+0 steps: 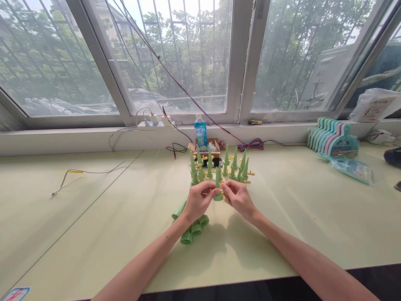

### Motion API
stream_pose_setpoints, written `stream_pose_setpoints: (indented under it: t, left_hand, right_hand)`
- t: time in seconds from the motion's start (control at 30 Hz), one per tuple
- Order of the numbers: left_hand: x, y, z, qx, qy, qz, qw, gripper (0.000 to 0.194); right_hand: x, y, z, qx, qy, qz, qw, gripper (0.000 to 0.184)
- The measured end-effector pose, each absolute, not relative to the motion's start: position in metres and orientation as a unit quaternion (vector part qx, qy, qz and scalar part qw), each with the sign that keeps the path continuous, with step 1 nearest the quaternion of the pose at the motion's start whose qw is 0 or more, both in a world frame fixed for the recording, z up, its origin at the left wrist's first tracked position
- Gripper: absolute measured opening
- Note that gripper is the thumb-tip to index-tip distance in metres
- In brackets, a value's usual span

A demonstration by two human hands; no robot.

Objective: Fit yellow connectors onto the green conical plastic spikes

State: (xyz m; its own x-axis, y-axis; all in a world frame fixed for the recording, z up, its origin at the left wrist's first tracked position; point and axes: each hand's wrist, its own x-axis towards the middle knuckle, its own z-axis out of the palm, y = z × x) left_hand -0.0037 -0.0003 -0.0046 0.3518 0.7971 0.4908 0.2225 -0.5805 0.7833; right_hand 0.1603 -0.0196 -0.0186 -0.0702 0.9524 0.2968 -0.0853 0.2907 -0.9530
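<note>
White characters, too small to read, on the blue label of the bottle (pixel 201 133) by the window

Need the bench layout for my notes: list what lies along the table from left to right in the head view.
Loose white cable → left hand → green cone held between both hands → right hand → stack of pastel plastic pieces → dark object at the right edge.

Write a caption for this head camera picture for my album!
Left hand and right hand hold one green cone together, among more green cones.
</note>
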Motion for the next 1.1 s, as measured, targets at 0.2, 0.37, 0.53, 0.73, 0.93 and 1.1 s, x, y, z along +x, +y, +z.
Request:
stream_pose_setpoints:
  t: [0.2,0.37,0.53,0.73,0.93,1.1]
  left_hand:
    - [-0.008,0.000,-0.006,0.842,0.270,0.449,0.127,0.011]
    - [-0.013,0.001,-0.005,0.900,0.218,0.378,0.020,0.016]
    - [-0.008,-0.002,-0.005,0.884,0.241,0.399,0.040,0.016]
    - [-0.001,-0.005,-0.006,0.832,0.294,0.453,0.124,0.007]
    - [0.001,-0.005,-0.002,0.789,0.332,0.467,0.220,0.009]
    - [0.000,-0.006,-0.003,0.738,0.342,0.459,0.357,0.017]
  right_hand:
    - [0.161,-0.020,-0.015,-0.381,-0.542,0.504,0.554,0.032]
    - [0.161,-0.019,-0.016,-0.373,-0.506,0.565,0.535,0.033]
    - [0.161,-0.017,-0.019,-0.366,-0.498,0.572,0.540,0.030]
    - [0.160,-0.019,-0.019,-0.374,-0.508,0.543,0.554,0.031]
    - [0.159,-0.021,-0.017,-0.374,-0.534,0.502,0.568,0.032]
    - [0.159,-0.020,-0.021,-0.379,-0.568,0.451,0.575,0.031]
